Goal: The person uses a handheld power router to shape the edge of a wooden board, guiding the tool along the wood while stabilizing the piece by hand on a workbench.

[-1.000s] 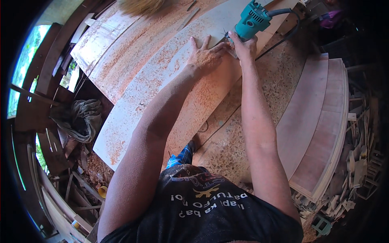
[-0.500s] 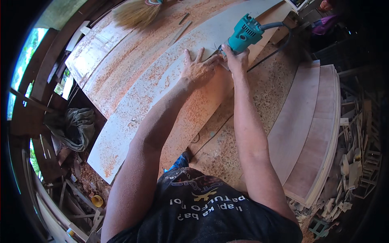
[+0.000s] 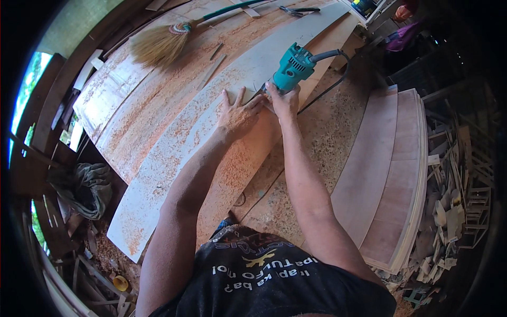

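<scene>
A teal trim router (image 3: 291, 68) tilts over the edge of a long, curved, pale board (image 3: 174, 145) strewn with reddish wood shavings. My right hand (image 3: 285, 103) is closed around the lower part of the router, near its base. Just left of it, my left hand (image 3: 238, 113) lies on the board with fingers spread, some fingertips close to the router's base. The router's bit and the spot where it meets the wood are hidden by my hands. From the top of the router a dark cord (image 3: 346, 66) curves off to the right.
A straw broom (image 3: 158, 46) and thin wood strips (image 3: 211, 71) lie on the far side of the worktable. Stacked curved panels (image 3: 388, 179) stand to the right, beside a heap of wood scraps (image 3: 443, 222). At left hangs a grey cloth (image 3: 87, 190).
The view has shifted, so the board, broom and panels sit lower and further left in the picture. My hands and the router keep about the same place on the board.
</scene>
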The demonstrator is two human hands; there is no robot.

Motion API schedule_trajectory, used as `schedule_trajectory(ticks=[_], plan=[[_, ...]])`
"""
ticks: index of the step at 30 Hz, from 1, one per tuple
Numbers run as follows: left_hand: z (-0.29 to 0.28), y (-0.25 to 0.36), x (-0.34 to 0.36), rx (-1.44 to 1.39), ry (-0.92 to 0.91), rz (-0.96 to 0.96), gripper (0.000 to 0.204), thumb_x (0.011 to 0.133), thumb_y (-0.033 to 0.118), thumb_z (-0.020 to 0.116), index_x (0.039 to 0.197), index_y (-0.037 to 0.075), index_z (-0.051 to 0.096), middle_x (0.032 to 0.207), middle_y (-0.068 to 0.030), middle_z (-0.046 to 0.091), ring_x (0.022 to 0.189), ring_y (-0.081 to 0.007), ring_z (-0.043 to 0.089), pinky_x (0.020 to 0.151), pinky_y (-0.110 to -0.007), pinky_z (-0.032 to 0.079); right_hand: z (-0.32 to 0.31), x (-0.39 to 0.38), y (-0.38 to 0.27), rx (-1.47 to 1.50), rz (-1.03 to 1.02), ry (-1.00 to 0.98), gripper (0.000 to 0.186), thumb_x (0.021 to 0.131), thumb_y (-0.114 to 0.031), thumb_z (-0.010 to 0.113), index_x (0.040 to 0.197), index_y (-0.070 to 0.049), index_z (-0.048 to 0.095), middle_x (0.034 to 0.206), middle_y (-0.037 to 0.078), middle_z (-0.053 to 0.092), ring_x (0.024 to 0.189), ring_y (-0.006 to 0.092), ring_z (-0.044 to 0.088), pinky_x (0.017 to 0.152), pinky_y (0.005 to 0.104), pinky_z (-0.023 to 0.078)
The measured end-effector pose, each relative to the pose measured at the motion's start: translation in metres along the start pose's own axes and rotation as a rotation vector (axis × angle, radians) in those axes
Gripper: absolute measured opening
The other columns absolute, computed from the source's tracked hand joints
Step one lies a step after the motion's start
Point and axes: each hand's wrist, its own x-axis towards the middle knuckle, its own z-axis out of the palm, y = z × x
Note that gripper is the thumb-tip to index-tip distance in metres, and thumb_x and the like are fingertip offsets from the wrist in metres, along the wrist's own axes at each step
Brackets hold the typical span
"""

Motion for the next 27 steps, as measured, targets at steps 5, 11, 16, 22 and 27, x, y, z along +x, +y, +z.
schedule_trajectory(ticks=[5,11,16,22,27], plan=[[-0.006,-0.004,0.006,0.022,-0.028,0.006,0.049,0.096,0.033,0.045,0.144,0.028,0.038,0.156,0.0081,0.023,0.144,-0.0342,0.019,0.105,-0.075,0.017,0.001,0.005,-0.010,-0.016,-0.017,-0.006,0.072,0.076,-0.030,0.079,0.124,0.002,0.036,0.103,0.019,0.062,0.081,0.0227,0.067,0.061,0.0341,0.059],[0.009,-0.001,0.012,0.009,0.049,0.012,0.051,0.096,0.035,0.047,0.144,0.022,0.040,0.154,0.0038,0.029,0.144,-0.0319,0.020,0.109,-0.071,0.017,-0.003,0.013,-0.003,-0.103,-0.208,0.046,0.072,0.075,-0.033,0.080,0.119,0.006,0.039,0.102,0.018,0.061,0.089,0.0265,0.065,0.075,0.0378,0.054],[0.008,0.040,-0.021,-0.037,-0.014,0.111,0.059,0.094,0.041,0.046,0.140,0.004,0.042,0.151,-0.0142,0.033,0.143,-0.0315,0.022,0.116,-0.058,0.012,-0.006,0.016,0.008,-0.109,-0.183,0.018,0.072,0.074,-0.034,0.081,0.118,0.007,0.040,0.104,0.018,0.061,0.093,0.0270,0.063,0.081,0.0384,0.051],[0.003,0.058,-0.089,-0.227,0.127,-0.019,0.063,0.094,0.044,0.045,0.138,-0.001,0.043,0.150,-0.0169,0.034,0.143,-0.0299,0.025,0.117,-0.049,0.015,-0.018,0.039,0.024,-0.044,-0.191,-0.073,0.075,0.074,-0.035,0.082,0.119,0.007,0.040,0.110,0.018,0.059,0.100,0.0271,0.061,0.088,0.0384,0.049],[-0.023,0.051,-0.187,-0.271,0.087,-0.136,0.065,0.092,0.043,0.052,0.139,-0.001,0.042,0.152,-0.0156,0.031,0.144,-0.0269,0.023,0.117,-0.049,0.015,-0.003,0.026,0.007,-0.018,-0.177,-0.084,0.077,0.073,-0.034,0.083,0.121,0.007,0.038,0.114,0.018,0.058,0.103,0.0259,0.060,0.091,0.0368,0.049]])
